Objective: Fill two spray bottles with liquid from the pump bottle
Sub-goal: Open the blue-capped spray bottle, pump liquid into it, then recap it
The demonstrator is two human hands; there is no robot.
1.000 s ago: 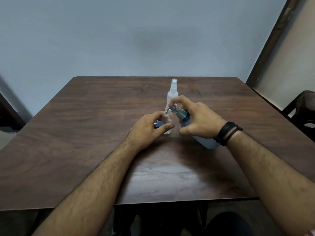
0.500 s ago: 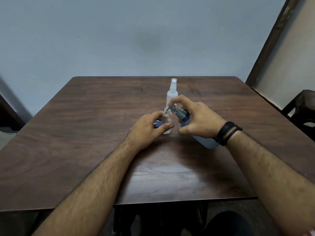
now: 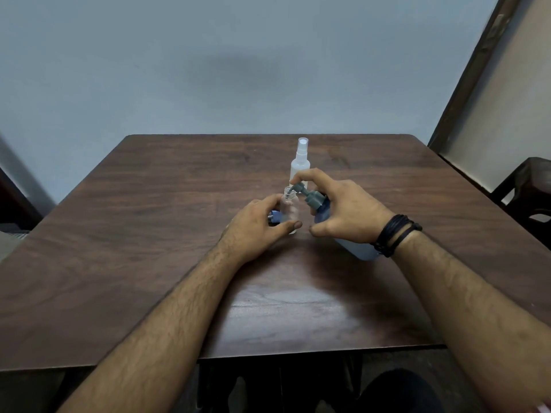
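Observation:
A small clear spray bottle (image 3: 289, 210) stands uncapped in the middle of the brown table (image 3: 149, 234). My left hand (image 3: 256, 228) grips it near its base, and a small blue cap piece (image 3: 275, 217) shows inside that hand. My right hand (image 3: 343, 213) holds the pale blue pump bottle (image 3: 357, 248) tilted to the left, its forefinger on the grey pump head (image 3: 308, 196). The nozzle sits at the clear bottle's mouth. A second white spray bottle (image 3: 300, 162) with its sprayer on stands just behind.
The table's front edge runs close to my body. A dark wooden chair (image 3: 527, 192) stands at the right, beside a door frame (image 3: 477, 67). A plain wall rises behind the table.
Hardly anything differs. Both hands stay where they were, with the pump nozzle held at the clear bottle's mouth.

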